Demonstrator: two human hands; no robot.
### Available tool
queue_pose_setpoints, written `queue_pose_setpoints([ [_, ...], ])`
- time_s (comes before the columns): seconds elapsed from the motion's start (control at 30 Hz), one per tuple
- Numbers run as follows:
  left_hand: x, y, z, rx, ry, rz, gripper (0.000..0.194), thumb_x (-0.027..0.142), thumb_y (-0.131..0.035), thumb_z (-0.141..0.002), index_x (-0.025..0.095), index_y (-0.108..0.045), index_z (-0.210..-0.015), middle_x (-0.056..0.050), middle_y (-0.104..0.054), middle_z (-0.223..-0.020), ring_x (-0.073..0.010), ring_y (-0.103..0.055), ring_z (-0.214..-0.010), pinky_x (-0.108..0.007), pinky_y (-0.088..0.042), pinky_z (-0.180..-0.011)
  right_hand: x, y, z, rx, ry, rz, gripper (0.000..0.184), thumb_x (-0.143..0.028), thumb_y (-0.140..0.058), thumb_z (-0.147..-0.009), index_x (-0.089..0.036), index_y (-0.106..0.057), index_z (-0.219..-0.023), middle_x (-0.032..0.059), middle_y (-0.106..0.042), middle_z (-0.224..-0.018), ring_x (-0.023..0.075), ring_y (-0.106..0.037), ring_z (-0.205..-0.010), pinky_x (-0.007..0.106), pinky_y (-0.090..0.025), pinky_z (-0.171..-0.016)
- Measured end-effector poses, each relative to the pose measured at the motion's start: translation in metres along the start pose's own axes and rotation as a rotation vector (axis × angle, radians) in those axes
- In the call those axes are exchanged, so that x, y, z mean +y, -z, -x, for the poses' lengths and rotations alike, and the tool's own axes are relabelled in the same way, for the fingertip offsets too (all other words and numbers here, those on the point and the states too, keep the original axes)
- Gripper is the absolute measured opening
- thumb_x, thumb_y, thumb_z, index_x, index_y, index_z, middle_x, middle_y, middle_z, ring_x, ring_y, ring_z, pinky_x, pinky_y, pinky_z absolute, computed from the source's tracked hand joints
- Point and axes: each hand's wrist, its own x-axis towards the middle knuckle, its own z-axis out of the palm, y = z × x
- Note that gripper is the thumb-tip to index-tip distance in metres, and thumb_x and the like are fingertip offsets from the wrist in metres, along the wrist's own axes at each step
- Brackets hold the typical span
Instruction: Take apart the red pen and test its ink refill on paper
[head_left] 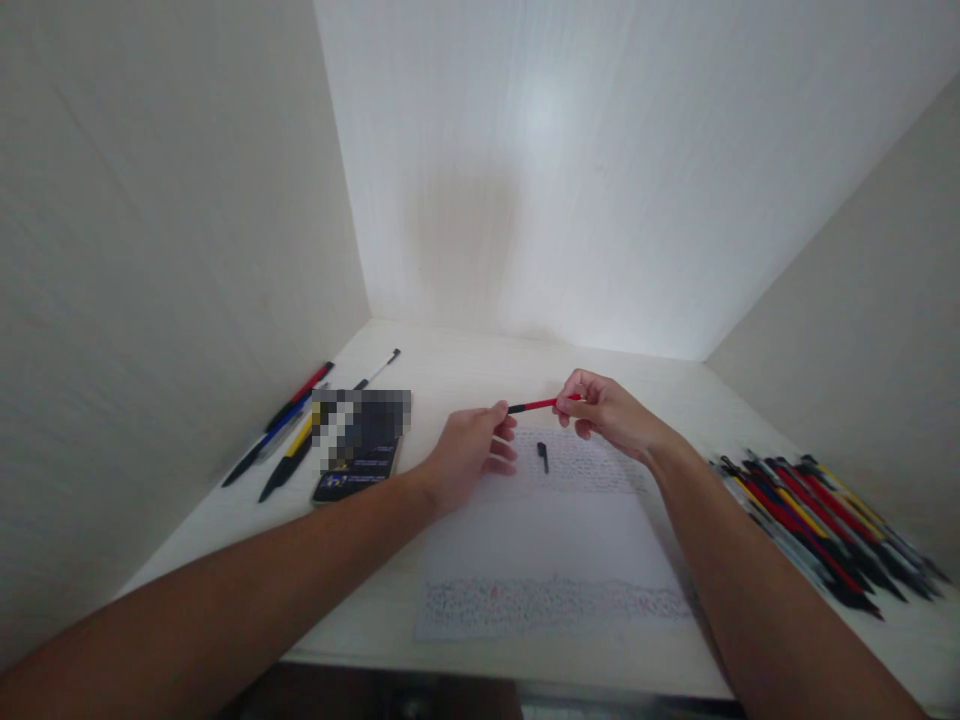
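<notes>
A red pen (pixel 536 405) with a black tip is held level above a white sheet of paper (pixel 551 540). My right hand (pixel 607 412) grips its red end. My left hand (pixel 472 452) pinches the black tip at the other end. A small black pen cap (pixel 543 457) lies on the paper just below the pen, near lines of handwriting.
Several pens (pixel 289 430) lie at the left by a dark phone (pixel 358 455). A larger row of red, black and yellow pens (pixel 814 525) lies at the right. The white desk (pixel 450 360) is boxed in by walls on three sides.
</notes>
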Motion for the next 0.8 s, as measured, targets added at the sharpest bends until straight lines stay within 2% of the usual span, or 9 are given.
queue_pose_setpoints([
  [0.1,-0.0012,-0.0029,0.0003,0.057,-0.140,-0.126,0.016,0.024,-0.058,-0.092,0.010,-0.065,-0.089,-0.007,-0.062,-0.088,-0.0105,-0.058,-0.055,-0.024,-0.049,-0.041,0.0002,-0.0011,0.0010,-0.031,-0.084,0.002,0.022,-0.043,-0.068,-0.086,-0.023,-0.059,-0.081,0.0019,-0.063,-0.066,0.0119,-0.050,-0.051,0.025,-0.028,-0.040],
  [0.2,-0.0035,-0.0035,-0.0011,0.057,-0.245,-0.210,0.015,0.021,-0.061,-0.088,0.009,-0.066,-0.096,-0.010,-0.064,-0.092,-0.0131,-0.062,-0.059,-0.025,-0.053,-0.040,0.0013,-0.0012,0.0015,-0.111,-0.133,0.082,0.034,-0.051,-0.060,-0.090,-0.021,-0.063,-0.074,-0.0020,-0.049,-0.049,0.0084,-0.032,-0.041,0.025,-0.018,-0.038],
  [0.27,-0.0054,-0.0022,-0.0024,0.044,-0.301,-0.258,0.017,0.021,-0.065,-0.085,0.009,-0.066,-0.096,-0.010,-0.066,-0.089,-0.0144,-0.063,-0.059,-0.025,-0.053,-0.038,0.0014,-0.0012,0.0017,-0.150,-0.125,0.119,0.042,-0.051,-0.060,-0.090,-0.019,-0.061,-0.063,-0.0018,-0.046,-0.049,0.0081,-0.030,-0.042,0.025,-0.018,-0.040],
  [0.33,-0.0067,-0.0006,-0.0029,0.032,-0.336,-0.321,0.017,0.022,-0.067,-0.083,0.009,-0.068,-0.093,-0.009,-0.066,-0.082,-0.0142,-0.063,-0.057,-0.023,-0.051,-0.035,0.0007,-0.0011,0.0015,-0.147,-0.097,0.138,0.042,-0.048,-0.062,-0.089,-0.019,-0.062,-0.060,0.0002,-0.050,-0.053,0.0089,-0.036,-0.046,0.025,-0.022,-0.042],
  [0.47,-0.0052,-0.0008,0.0008,0.052,-0.312,-0.402,0.017,0.025,-0.065,-0.086,0.009,-0.068,-0.083,-0.004,-0.061,-0.066,-0.0093,-0.055,-0.045,-0.018,-0.042,-0.030,-0.0003,-0.0006,0.0009,-0.112,-0.017,0.167,0.029,-0.042,-0.066,-0.087,-0.019,-0.071,-0.069,0.0012,-0.053,-0.056,0.0101,-0.038,-0.049,0.025,-0.023,-0.044],
  [0.6,-0.0021,-0.0038,0.0050,0.071,-0.243,-0.374,0.038,0.038,-0.054,-0.095,0.010,-0.063,-0.071,-0.002,-0.056,-0.059,-0.0068,-0.049,-0.038,-0.017,-0.035,-0.028,-0.0012,-0.0008,0.0013,-0.048,0.011,0.167,0.018,-0.039,-0.075,-0.080,-0.022,-0.070,-0.076,0.0020,-0.061,-0.065,0.0114,-0.043,-0.053,0.025,-0.028,-0.046],
  [0.67,-0.0028,-0.0041,0.0039,0.075,-0.226,-0.359,0.041,0.040,-0.051,-0.096,0.010,-0.063,-0.070,-0.001,-0.053,-0.056,-0.0076,-0.049,-0.038,-0.017,-0.036,-0.027,-0.0027,-0.0022,0.0021,-0.045,-0.007,0.148,0.018,-0.039,-0.077,-0.077,-0.022,-0.069,-0.078,0.0022,-0.062,-0.068,0.0118,-0.045,-0.055,0.025,-0.030,-0.047],
  [0.73,-0.0054,-0.0035,0.0006,0.074,-0.246,-0.342,0.032,0.035,-0.057,-0.094,0.010,-0.064,-0.076,-0.002,-0.055,-0.059,-0.0096,-0.053,-0.043,-0.018,-0.042,-0.029,-0.0045,-0.0040,0.0029,-0.113,-0.063,0.121,0.023,-0.044,-0.073,-0.081,-0.022,-0.069,-0.085,0.0042,-0.066,-0.076,0.0110,-0.043,-0.054,0.025,-0.027,-0.045],
  [0.8,-0.0089,-0.0026,-0.0035,0.075,-0.293,-0.313,0.015,0.023,-0.064,-0.088,0.009,-0.066,-0.085,-0.003,-0.060,-0.066,-0.0125,-0.060,-0.054,-0.021,-0.051,-0.035,-0.0055,-0.0054,0.0032,-0.202,-0.124,0.137,0.032,-0.052,-0.063,-0.087,-0.021,-0.070,-0.084,0.0056,-0.066,-0.074,0.0099,-0.038,-0.049,0.027,-0.021,-0.043],
])
